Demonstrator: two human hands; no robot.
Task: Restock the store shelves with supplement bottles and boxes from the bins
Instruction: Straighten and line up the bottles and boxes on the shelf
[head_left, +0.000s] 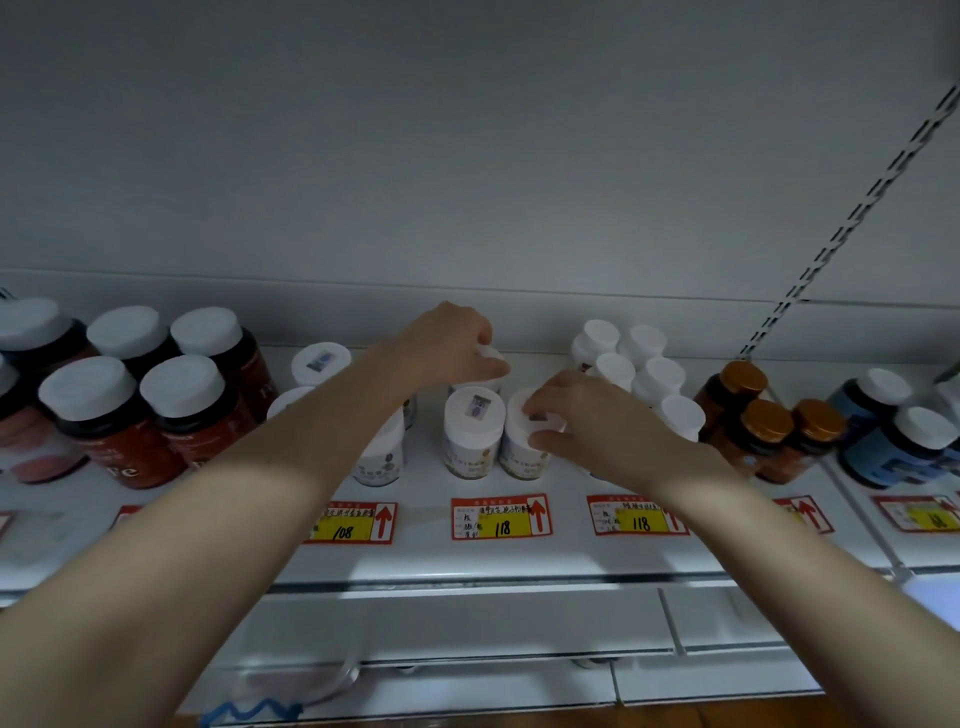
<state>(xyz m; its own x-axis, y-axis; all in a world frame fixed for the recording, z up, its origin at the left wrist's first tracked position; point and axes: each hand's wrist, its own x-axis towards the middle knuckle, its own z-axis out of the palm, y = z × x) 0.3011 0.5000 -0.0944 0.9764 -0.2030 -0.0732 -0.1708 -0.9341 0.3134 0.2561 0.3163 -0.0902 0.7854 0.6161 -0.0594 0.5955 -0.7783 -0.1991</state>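
Red-labelled bottles (130, 415) stand at the left of the shelf (467, 561); the left hand (452, 338) has its grip curled round the cap of the rear white bottle (493, 358); just in front, the right hand (587, 415) has its grip pinched on the cap of the front white bottle (522, 454); amber bottles (763, 421) stand to the right.

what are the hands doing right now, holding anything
left hand: grips the cap of the rear white bottle
right hand: grips the cap of the right-front white bottle
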